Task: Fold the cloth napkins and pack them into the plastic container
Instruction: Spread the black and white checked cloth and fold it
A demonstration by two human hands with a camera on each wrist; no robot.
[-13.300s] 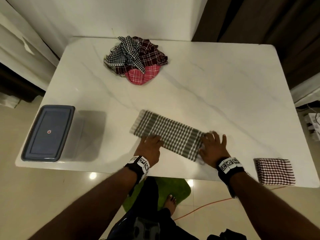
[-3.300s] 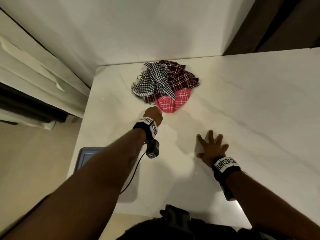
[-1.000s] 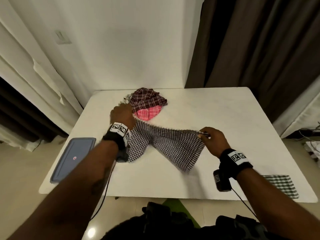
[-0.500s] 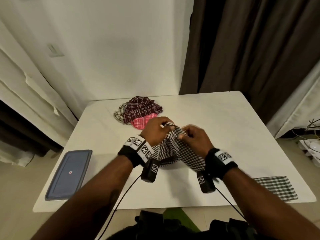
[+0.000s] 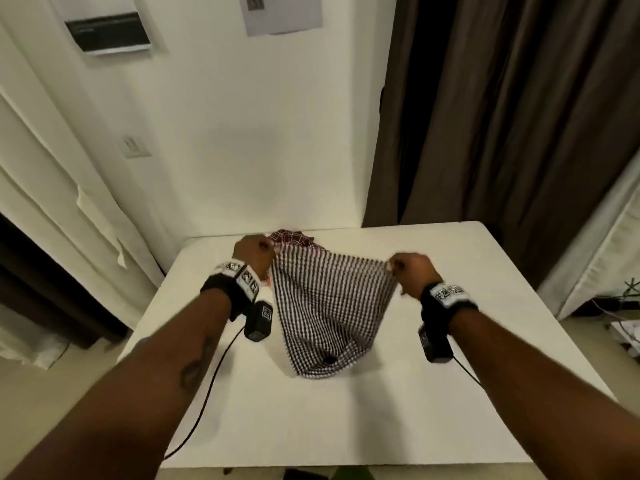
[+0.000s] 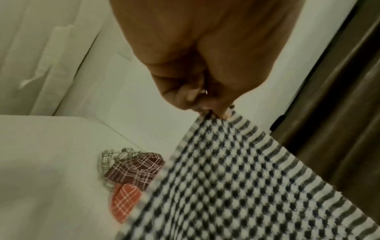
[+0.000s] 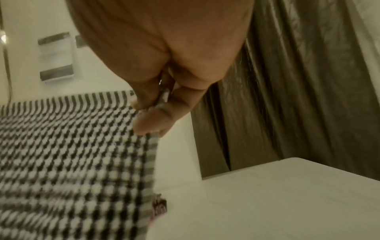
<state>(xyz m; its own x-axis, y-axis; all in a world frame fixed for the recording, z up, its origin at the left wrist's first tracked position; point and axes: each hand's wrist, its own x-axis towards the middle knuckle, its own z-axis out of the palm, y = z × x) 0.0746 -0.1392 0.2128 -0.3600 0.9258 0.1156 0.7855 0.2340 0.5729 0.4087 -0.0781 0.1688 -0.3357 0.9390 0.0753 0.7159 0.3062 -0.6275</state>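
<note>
Checked napkin [image 5: 329, 306] hung over the bench [image 5: 450, 393], its hem crumpled there; left hand [image 5: 251, 256] and right hand [image 5: 410, 270] each pinched a top corner. Pulling the corners apart evenly should flatten it before folding.

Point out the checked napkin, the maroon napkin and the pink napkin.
checked napkin [image 5: 329, 306]: head view, middle of the hanging cloth.
maroon napkin [image 6: 133, 168]: left wrist view, centre of the crumpled top.
pink napkin [image 6: 125, 199]: left wrist view, middle of its visible part.
</note>
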